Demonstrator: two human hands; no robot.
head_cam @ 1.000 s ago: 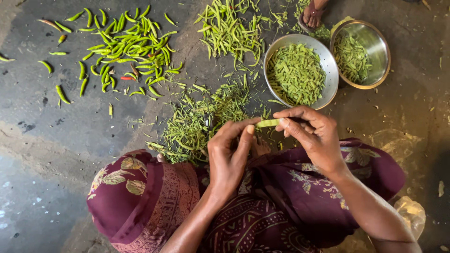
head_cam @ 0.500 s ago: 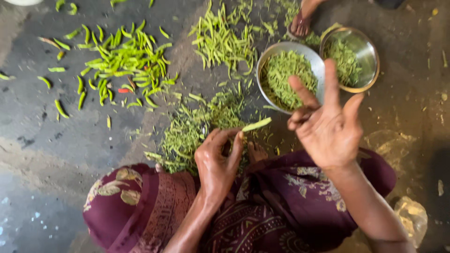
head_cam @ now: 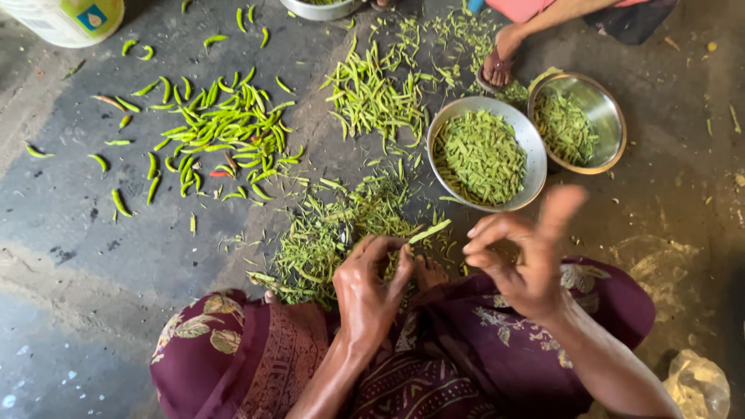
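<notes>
Left hand: my left hand [head_cam: 371,289] pinches a green bean pod [head_cam: 429,231] between thumb and fingertips, holding it just above my lap.
Right hand: my right hand [head_cam: 521,256] is now off the pod, fingers spread and empty, blurred in motion; a second ago both hands gripped the pod together.
Meaning: I judge one piece has just been snapped or stripped off and tossed.
Near bowl: the large steel bowl [head_cam: 525,147] of cut pieces sits just beyond my right hand.
Far bowl: a smaller steel bowl [head_cam: 613,116] touches it on the right.
Trimmings: a heap of strings and ends [head_cam: 326,237] lies on the floor [head_cam: 93,256] before my left hand.
Uncut pods: loose pods [head_cam: 225,128] lie spread far left.
</notes>
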